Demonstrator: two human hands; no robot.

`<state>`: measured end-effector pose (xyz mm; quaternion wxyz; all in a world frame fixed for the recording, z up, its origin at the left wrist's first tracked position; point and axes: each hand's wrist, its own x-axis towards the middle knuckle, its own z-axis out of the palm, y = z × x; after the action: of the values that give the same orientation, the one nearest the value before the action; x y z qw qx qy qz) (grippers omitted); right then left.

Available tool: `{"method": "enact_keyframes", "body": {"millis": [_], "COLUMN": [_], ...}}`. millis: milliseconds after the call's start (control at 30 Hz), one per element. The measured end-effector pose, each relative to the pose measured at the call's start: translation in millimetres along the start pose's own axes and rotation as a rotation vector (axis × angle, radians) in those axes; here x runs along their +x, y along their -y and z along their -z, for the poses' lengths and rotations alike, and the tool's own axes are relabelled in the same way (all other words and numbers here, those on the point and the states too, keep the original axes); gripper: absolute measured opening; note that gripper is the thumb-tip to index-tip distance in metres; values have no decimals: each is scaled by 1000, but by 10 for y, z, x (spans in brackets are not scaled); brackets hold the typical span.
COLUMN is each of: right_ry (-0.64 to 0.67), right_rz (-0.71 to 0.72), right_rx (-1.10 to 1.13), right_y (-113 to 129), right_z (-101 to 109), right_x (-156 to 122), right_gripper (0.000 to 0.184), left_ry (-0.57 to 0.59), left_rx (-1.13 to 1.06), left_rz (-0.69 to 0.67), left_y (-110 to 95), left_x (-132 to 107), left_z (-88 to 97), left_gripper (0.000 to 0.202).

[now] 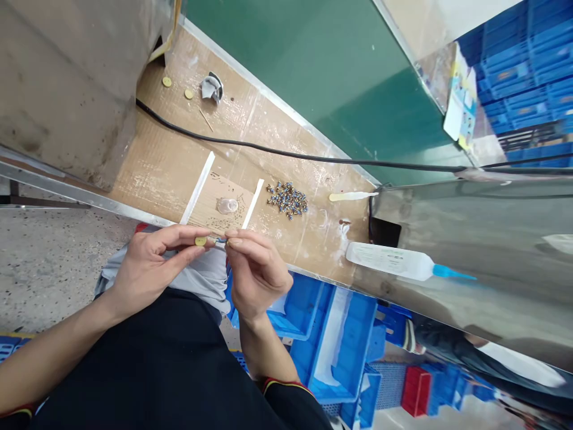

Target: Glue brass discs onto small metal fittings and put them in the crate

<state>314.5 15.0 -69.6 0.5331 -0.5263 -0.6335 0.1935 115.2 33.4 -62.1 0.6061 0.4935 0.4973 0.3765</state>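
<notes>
My left hand (163,257) is closed in a pinch on a small round yellow disc (200,241) near the table's front edge. Fingertips of my right hand (257,269) press together around a small bluish metal piece (219,240), right beside the disc; its exact kind is too small to make out. Just beyond the hands, a clear plastic cap-like piece (227,206) sits among scattered tiny bits on a cardboard patch (203,203) between two white tape strips. To its right lies a pile of small blue and brass-coloured metal parts (289,200).
A black cable (277,155) crosses the table. At the right lie a white bottle with a blue nozzle (389,261) and a pale brush-like tool (353,196). Further left are loose yellow discs (166,82) and a crumpled grey piece (211,88). Blue crates (344,346) stand below.
</notes>
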Motion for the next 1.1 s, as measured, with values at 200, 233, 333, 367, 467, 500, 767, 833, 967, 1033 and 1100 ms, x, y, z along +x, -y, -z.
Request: {"method": "enact_keyframes", "body": {"millis": [200,233,333,367,467,500,767,833,967,1033,1100], "right_ry": [22,23,17,16,15,17,32,34,27,24,16], "right_rz": [26,29,27,26,26,29,60,96,159,184,209], "right_rx": [6,10,-2,-9,-13,-12,-35,-55,-110,-122,-121], "right_y": [7,10,25,31,43,44,19,20,34,35,28], "right_z": [-58,-57,-53,-53,-56,-58,-41,-34,-39,-49,-59], "right_x": [-47,-48,-50,-49,-44,-42,-53,-66,-81,-88,-99], "right_gripper": [38,39,39,38,36,36,39,42,46,46,47], "left_ry": [-94,-106,-128,-130,-129,-128,-127,-139,-161,-194,-231], "left_rx": [74,95,152,166,196,204,296,363,525,598,655], "left_rz": [-77,-88,-121,-129,-154,-161,-236,-303,-484,-590,-681], "left_y": [-14,-15,-18,-19,-18,-16,6,7,18,33,47], "left_x": [-15,-18,-24,-25,-28,-29,-47,-53,-55,-50,-44], "left_z": [-84,-93,-109,-111,-114,-114,-106,-106,-114,-119,-123], "left_gripper": [19,18,19,19,20,20,19,18,20,22,23]}}
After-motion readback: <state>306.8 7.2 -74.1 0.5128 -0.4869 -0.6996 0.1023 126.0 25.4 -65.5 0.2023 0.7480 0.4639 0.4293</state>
